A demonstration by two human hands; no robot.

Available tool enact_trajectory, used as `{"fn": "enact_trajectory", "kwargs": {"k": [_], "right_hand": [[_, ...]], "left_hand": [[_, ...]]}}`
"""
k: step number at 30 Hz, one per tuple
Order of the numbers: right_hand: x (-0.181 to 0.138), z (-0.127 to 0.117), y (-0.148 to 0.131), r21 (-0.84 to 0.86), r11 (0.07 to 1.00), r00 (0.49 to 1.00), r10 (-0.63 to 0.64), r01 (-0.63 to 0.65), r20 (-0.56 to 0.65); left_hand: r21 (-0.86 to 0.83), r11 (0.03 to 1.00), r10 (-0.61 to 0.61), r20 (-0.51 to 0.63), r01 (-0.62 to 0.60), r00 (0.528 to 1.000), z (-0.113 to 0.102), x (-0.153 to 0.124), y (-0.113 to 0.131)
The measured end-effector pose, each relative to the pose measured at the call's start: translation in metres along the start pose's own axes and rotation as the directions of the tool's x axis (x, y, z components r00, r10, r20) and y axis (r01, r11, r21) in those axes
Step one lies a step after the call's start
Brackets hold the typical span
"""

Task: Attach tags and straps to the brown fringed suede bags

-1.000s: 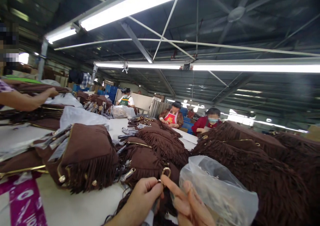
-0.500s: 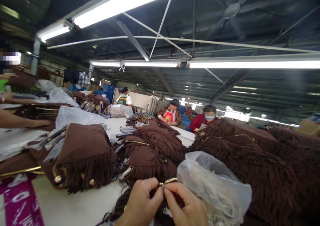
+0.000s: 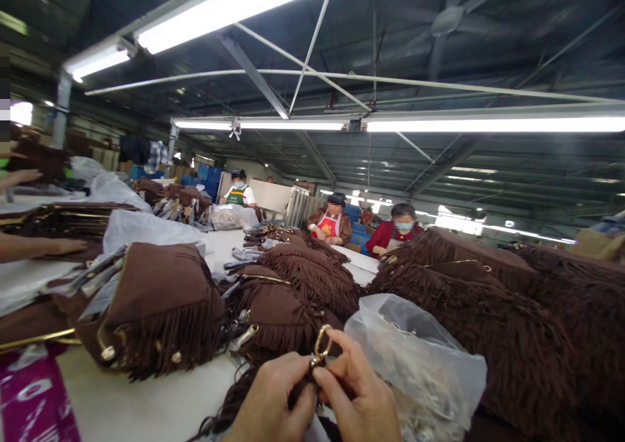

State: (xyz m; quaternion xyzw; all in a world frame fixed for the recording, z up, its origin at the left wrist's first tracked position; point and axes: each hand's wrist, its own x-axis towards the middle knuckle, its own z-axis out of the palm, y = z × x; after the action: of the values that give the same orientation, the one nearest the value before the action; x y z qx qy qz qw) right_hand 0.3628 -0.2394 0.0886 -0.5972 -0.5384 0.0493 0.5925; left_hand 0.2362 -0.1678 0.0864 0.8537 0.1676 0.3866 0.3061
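Observation:
At the bottom centre, a gold-coloured snap hook [image 3: 322,341] stands upright between my two hands. My left hand [image 3: 279,393] is closed, its thumb and forefinger pinched at the hook's lower end. My right hand [image 3: 362,390] has its forefinger against the top of the loop and its thumb near the base. Whatever joins the hook below is covered by my fingers. Dark brown fringe strands [image 3: 239,396] lie beside and beneath my left hand. Just beyond sits a brown fringed bag [image 3: 278,305] with a gold zipper.
To my right, a translucent plastic bag [image 3: 415,357] holds small pieces. Behind it rises a large heap of fringed bags [image 3: 478,299]. Another brown bag [image 3: 163,279] and purple packaging [image 3: 36,396] lie on the white table [image 3: 146,396] at left. A co-worker's arm [image 3: 41,247] reaches in from the left.
The gold hook has turned from lying nearly flat to upright. My right forefinger has lifted with it. On the left, the co-worker's hands have shifted.

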Motion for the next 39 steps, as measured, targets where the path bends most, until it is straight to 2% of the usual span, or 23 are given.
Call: {"fn": "enact_trajectory", "kwargs": {"k": [3, 6, 9, 12, 15, 17, 20, 21, 23, 25, 28, 30, 33, 35, 37, 39], "right_hand": [[0.000, 0.002, -0.001, 0.120, 0.993, 0.998, 0.001, -0.009, 0.064], [0.001, 0.001, -0.001, 0.118, 0.992, 0.992, 0.034, -0.049, 0.120], [0.002, -0.002, 0.000, 0.059, 0.996, 0.974, 0.047, -0.062, 0.223], [0.003, -0.004, 0.001, 0.029, 0.996, 0.961, 0.071, -0.081, 0.268], [0.003, -0.005, 0.000, 0.005, 0.994, 0.956, 0.105, -0.111, 0.274], [0.003, -0.005, -0.001, -0.036, 0.996, 0.956, 0.089, -0.083, 0.279], [0.004, -0.007, -0.002, -0.109, 0.993, 0.982, -0.030, 0.051, 0.185], [0.004, -0.008, -0.002, -0.135, 0.986, 0.988, -0.082, 0.100, 0.133], [0.005, -0.010, -0.005, -0.196, 0.961, 0.981, -0.192, 0.194, 0.032], [0.004, -0.013, -0.009, -0.265, 0.914, 0.945, -0.326, 0.307, -0.030], [0.003, -0.017, -0.016, -0.392, 0.771, 0.836, -0.549, 0.503, -0.007], [0.004, -0.020, -0.018, -0.465, 0.686, 0.782, -0.622, 0.560, 0.024], [0.005, -0.026, -0.019, -0.500, 0.671, 0.773, -0.635, 0.547, -0.006], [0.004, -0.034, -0.024, -0.502, 0.677, 0.774, -0.633, 0.538, -0.024], [0.000, -0.046, -0.035, -0.526, 0.675, 0.772, -0.633, 0.517, -0.055], [-0.006, -0.058, -0.050, -0.542, 0.685, 0.761, -0.637, 0.487, -0.122]], "left_hand": [[-0.104, 0.994, 0.024, 0.071, -0.017, 0.997, -0.008, 0.000, 0.006], [-0.290, 0.956, 0.002, 0.120, 0.033, 0.993, -0.011, 0.000, 0.007], [-0.556, 0.810, -0.078, 0.216, 0.188, 0.973, -0.007, -0.002, 0.001], [-0.682, 0.650, -0.195, 0.277, 0.336, 0.941, 0.002, -0.005, -0.010], [-0.676, 0.635, -0.309, 0.220, 0.372, 0.925, 0.010, -0.006, -0.016], [-0.586, 0.741, -0.309, 0.137, 0.328, 0.941, 0.010, -0.005, -0.017], [-0.217, 0.968, -0.125, 0.005, 0.123, 0.992, 0.000, 0.003, -0.015], [-0.074, 0.996, -0.040, -0.010, 0.039, 0.999, -0.006, 0.007, -0.013], [0.133, 0.987, 0.094, 0.003, -0.093, 0.996, -0.018, 0.016, -0.009], [0.214, 0.963, 0.161, 0.041, -0.166, 0.986, -0.029, 0.026, 0.002], [0.159, 0.960, 0.218, 0.089, -0.230, 0.972, -0.041, 0.037, 0.027], [0.057, 0.961, 0.267, 0.077, -0.272, 0.961, -0.045, 0.042, 0.046], [-0.088, 0.944, 0.324, 0.056, -0.318, 0.944, -0.048, 0.047, 0.065], [-0.185, 0.933, 0.324, 0.063, -0.308, 0.944, -0.050, 0.043, 0.068], [-0.252, 0.933, 0.288, 0.094, -0.257, 0.953, -0.052, 0.030, 0.059], [-0.215, 0.950, 0.274, 0.227, -0.227, 0.934, -0.053, 0.007, 0.040]]}}
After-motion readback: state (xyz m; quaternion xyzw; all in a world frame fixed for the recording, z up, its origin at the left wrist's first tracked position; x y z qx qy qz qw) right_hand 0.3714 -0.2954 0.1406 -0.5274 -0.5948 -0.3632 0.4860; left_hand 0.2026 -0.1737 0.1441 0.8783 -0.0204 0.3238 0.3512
